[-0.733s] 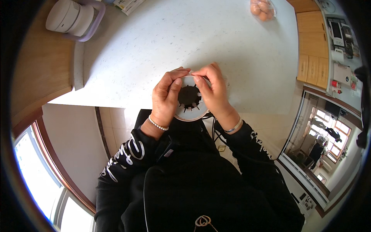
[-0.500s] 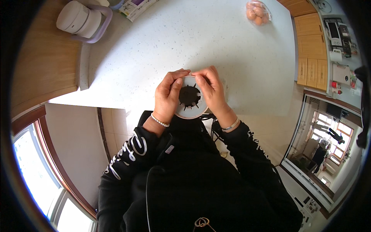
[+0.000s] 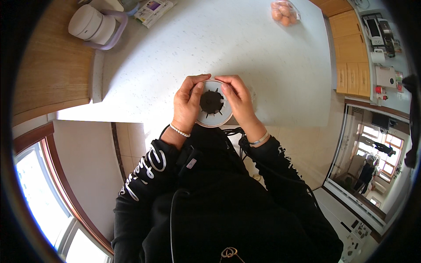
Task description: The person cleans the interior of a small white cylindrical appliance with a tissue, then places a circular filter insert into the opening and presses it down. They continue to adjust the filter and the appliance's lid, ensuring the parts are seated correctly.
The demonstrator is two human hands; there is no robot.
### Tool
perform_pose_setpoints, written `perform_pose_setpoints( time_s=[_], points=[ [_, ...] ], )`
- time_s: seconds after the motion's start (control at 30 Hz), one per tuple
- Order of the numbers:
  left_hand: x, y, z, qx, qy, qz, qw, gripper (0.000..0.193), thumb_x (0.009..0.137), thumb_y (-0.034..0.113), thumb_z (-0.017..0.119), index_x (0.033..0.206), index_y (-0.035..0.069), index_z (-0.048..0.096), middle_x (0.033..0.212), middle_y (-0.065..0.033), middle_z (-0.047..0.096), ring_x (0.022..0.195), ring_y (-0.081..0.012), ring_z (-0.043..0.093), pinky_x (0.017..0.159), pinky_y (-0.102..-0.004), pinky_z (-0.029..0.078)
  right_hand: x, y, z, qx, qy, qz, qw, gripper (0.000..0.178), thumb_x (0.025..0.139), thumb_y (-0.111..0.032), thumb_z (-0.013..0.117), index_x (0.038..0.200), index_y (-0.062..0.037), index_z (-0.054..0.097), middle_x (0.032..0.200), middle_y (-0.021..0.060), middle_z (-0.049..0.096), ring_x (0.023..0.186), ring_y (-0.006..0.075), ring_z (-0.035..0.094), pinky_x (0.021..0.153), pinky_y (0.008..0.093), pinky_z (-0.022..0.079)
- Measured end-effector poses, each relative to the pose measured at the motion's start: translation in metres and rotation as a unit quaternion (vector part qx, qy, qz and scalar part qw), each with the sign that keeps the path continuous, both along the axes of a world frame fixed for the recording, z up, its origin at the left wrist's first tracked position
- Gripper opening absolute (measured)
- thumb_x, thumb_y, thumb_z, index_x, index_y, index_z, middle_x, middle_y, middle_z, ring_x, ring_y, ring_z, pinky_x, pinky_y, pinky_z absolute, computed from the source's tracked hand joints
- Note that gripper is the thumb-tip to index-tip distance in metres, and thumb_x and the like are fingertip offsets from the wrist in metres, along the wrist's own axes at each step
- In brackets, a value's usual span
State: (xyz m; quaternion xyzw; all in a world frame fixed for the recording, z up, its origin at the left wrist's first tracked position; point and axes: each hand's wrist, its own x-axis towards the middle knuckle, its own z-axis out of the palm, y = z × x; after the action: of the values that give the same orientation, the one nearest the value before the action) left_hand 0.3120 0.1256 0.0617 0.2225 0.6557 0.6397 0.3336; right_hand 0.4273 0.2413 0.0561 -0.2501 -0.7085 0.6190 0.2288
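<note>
Pale counter [image 3: 153, 70], left hand [image 3: 188, 102] and right hand [image 3: 240, 102] curled round white disc [image 3: 212, 104], underside hidden.

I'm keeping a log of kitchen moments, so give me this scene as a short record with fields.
Held item: round pale object, dark at its middle with thin spokes
Left hand: left hand gripping its left side
Right hand: right hand gripping its upper right side
Wrists: white bead bracelet on the left, metal bangle on the right
Surface: pale speckled counter
Far left: white appliance with lilac handle, packet beside it
Far right: clear bag of brown eggs
Unclear: the held item's exact kind
</note>
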Motion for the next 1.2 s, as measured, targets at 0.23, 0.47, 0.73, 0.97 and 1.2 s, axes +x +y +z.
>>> perform_pose_setpoints(
  time_s=[0.23, 0.47, 0.73, 0.97, 1.2],
  points=[
    [-0.001, 0.001, -0.005, 0.020, 0.002, 0.010, 1.000, 0.018, 0.099, 0.006, 0.054, 0.111, 0.003, 0.066, 0.108, -0.0041, 0.071, 0.094, -0.0094, 0.059, 0.087, -0.0235, 0.047, -0.008, -0.002, 0.004, 0.092, -0.019, -0.028, 0.995, 0.010, 0.094, -0.006, 0.057, 0.102, -0.0023, 0.062, 0.094, 0.0066, 0.055, 0.080, 0.0153, 0.056, 0.072, 0.0281, 0.047],
    [-0.006, -0.007, 0.013, -0.022, 0.151, -0.003, 0.988, 0.025, 0.099, 0.016, 0.055, 0.118, 0.003, 0.064, 0.124, -0.0096, 0.064, 0.107, -0.0177, 0.058, 0.095, -0.0321, 0.046, -0.011, -0.002, 0.001, 0.125, -0.040, -0.024, 0.991, 0.007, 0.094, -0.006, 0.057, 0.100, -0.0042, 0.059, 0.093, 0.0090, 0.054, 0.078, 0.0212, 0.056, 0.070, 0.0313, 0.047],
    [0.003, -0.033, 0.047, -0.039, 0.618, -0.264, 0.740, 0.050, 0.085, 0.039, 0.069, 0.120, 0.004, 0.059, 0.113, -0.0129, 0.059, 0.111, -0.0258, 0.057, 0.108, -0.0413, 0.036, -0.011, 0.002, -0.002, 0.157, -0.022, -0.008, 0.987, 0.008, 0.095, -0.008, 0.055, 0.102, -0.0043, 0.058, 0.097, 0.0101, 0.055, 0.082, 0.0228, 0.057, 0.071, 0.0334, 0.048],
    [0.009, -0.033, 0.027, -0.062, 0.633, -0.302, 0.711, 0.040, 0.088, 0.038, 0.064, 0.109, 0.005, 0.057, 0.093, -0.0055, 0.060, 0.092, -0.0216, 0.059, 0.101, -0.0361, 0.036, -0.006, 0.017, 0.018, 0.187, -0.016, 0.115, 0.976, 0.022, 0.098, -0.014, 0.056, 0.118, -0.0060, 0.062, 0.108, 0.0105, 0.056, 0.090, 0.0234, 0.058, 0.080, 0.0337, 0.051],
    [0.009, -0.031, 0.023, -0.049, 0.621, -0.295, 0.724, 0.033, 0.086, 0.031, 0.067, 0.103, 0.005, 0.057, 0.094, -0.0062, 0.061, 0.095, -0.0219, 0.059, 0.095, -0.0350, 0.039, -0.030, 0.021, 0.034, 0.352, -0.085, 0.194, 0.912, 0.030, 0.089, -0.031, 0.069, 0.112, -0.0120, 0.064, 0.108, 0.0067, 0.060, 0.098, 0.0265, 0.060, 0.083, 0.0370, 0.053]
  ],
)
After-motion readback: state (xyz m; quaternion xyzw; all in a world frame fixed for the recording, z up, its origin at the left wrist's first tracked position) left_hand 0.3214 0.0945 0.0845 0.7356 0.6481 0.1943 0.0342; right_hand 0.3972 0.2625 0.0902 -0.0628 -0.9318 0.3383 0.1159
